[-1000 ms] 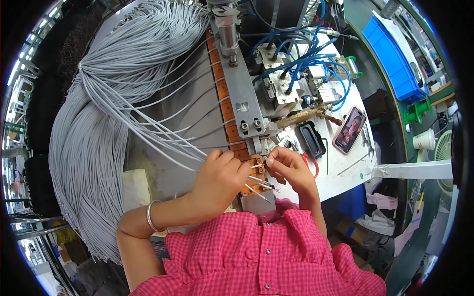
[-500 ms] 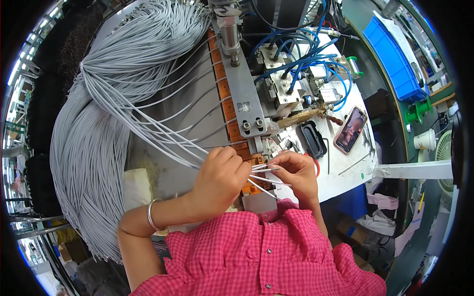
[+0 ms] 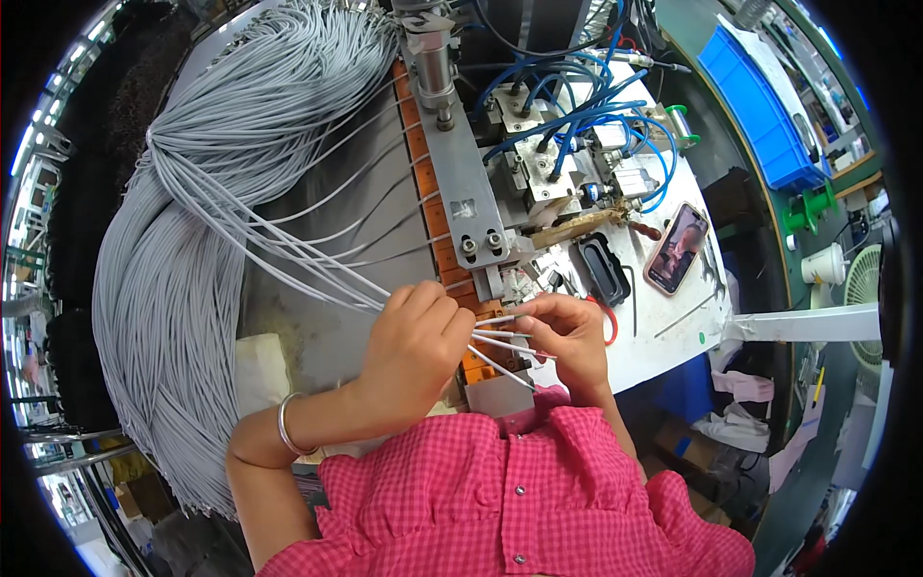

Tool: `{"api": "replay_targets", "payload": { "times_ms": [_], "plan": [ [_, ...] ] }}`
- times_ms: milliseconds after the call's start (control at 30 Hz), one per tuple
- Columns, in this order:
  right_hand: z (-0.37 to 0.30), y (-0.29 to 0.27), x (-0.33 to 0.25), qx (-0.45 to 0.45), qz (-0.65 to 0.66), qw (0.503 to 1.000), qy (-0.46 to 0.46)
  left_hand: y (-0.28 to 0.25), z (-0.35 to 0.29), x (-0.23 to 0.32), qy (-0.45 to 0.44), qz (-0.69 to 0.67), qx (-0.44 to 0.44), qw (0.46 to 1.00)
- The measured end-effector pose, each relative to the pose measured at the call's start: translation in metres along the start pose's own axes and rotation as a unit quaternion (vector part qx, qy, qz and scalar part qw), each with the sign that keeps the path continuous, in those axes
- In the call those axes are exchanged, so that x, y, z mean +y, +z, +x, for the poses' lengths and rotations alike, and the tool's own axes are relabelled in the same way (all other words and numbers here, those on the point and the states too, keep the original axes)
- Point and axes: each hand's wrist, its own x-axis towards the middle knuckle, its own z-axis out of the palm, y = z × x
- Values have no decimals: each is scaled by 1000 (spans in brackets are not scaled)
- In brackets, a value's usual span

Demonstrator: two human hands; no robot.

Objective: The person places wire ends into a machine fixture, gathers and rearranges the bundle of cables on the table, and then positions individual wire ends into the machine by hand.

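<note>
Gripping several grey cables in a closed left hand, fanning their pale ends out toward the right. Pinching the uppermost end between the thumb and fingertips of the right hand. Working over the near part of an orange strip, just beside a metal plate. Holding cables leading back to a tied point in a large grey bundle spreading down the left side. Wearing a pink checked shirt and a silver bangle. Facing a white tabletop bearing a lit phone, near a blue crate farther right.
</note>
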Motion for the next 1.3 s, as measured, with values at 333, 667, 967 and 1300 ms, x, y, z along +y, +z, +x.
{"api": "replay_targets", "payload": {
  "times_ms": [333, 667, 967, 1300],
  "plan": [
    [2, -13, 2, -77, 22, 996, 36, 3, -1, 2, 14, -42, -48, 998],
    [11, -15, 22, 2, -61, 997, 52, 10, -2, 0, 18, -39, -11, 999],
    [11, -13, 10, -55, -92, 987, 117, 10, -3, 1, 25, 11, -58, 998],
    [-1, 0, 1, -10, -52, 999, -5, 4, -3, 4, 13, -39, -29, 999]
  ]
}}
